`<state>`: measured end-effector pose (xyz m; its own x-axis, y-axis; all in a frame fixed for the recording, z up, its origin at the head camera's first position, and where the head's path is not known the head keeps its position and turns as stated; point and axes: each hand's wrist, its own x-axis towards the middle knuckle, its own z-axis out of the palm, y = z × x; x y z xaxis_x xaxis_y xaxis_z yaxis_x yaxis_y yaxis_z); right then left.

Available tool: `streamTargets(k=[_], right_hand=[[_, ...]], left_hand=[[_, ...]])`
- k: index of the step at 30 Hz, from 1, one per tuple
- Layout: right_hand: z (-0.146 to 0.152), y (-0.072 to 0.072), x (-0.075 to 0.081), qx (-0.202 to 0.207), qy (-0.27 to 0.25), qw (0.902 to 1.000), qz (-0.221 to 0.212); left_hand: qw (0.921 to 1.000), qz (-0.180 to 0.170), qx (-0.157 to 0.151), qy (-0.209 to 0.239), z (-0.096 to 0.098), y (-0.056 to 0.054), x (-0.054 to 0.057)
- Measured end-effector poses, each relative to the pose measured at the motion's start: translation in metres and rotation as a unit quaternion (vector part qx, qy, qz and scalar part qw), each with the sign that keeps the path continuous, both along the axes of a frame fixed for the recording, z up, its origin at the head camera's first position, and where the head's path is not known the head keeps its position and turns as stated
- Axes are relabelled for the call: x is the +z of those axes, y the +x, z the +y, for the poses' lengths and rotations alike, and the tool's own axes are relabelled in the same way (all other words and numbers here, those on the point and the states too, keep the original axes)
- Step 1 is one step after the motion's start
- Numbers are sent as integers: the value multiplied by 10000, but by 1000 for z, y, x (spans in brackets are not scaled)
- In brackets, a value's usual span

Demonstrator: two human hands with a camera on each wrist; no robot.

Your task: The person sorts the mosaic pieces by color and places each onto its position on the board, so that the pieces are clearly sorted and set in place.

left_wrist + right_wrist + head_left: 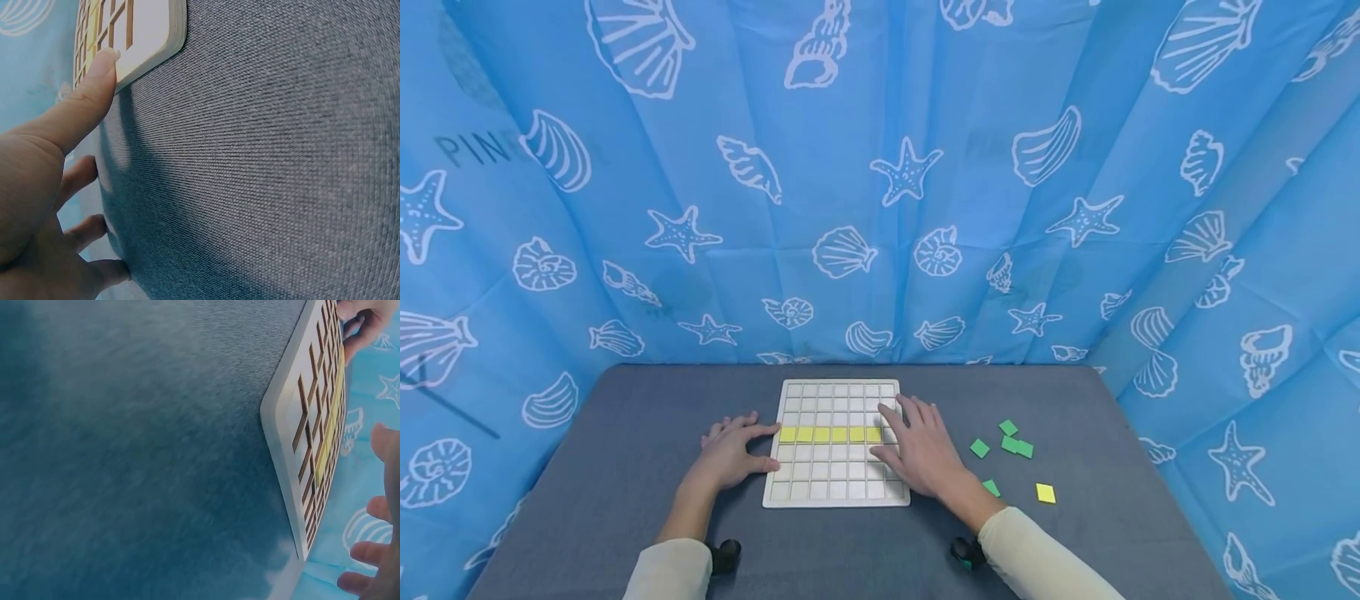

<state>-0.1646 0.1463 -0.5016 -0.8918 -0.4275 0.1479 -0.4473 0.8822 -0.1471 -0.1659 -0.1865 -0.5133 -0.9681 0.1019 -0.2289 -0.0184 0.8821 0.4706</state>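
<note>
A pale square board [838, 504] with a grid of cells lies on the grey cloth surface. Across its middle runs a row of yellow square tiles [831, 434], from the left side to near the right one. At the left rim, my left hand [727, 454] touches the board with the thumb, its fingers spread. In the left wrist view that thumb [94, 81] rests on the board's edge. My right hand [925, 450] hovers at the right side, fingers apart and holding nothing; the right wrist view shows its fingers [369, 553] off the board.
Several green square tiles [980, 448] lie scattered to the right of the board, two of them overlapping. A single yellow tile [1045, 493] lies nearer the front right. A blue shell-print curtain [850, 208] hangs behind and beside the table [662, 400].
</note>
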Motion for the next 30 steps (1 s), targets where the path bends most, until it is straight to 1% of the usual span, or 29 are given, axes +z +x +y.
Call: streamTargets(k=[3, 6, 11, 16, 21, 30], right_hand=[[6, 2, -1, -81, 71, 9998, -177], [12, 4, -2, -139, 16, 9995, -270], [23, 6, -4, -209, -150, 9994, -237], [37, 9, -5, -310, -299, 9989, -165], [51, 12, -3, -539, -248, 9981, -180], [75, 19, -3, -967, -255, 9947, -251]], left_hand=[[10000, -29, 30, -8, 0, 0, -1], [10000, -14, 30, -41, 0, -1, -2], [10000, -17, 20, -73, 0, -2, -2], [10000, -35, 52, -52, 1, -1, -1], [10000, -23, 58, -35, 2, 0, 0], [9999, -36, 64, -69, 2, 0, 0]])
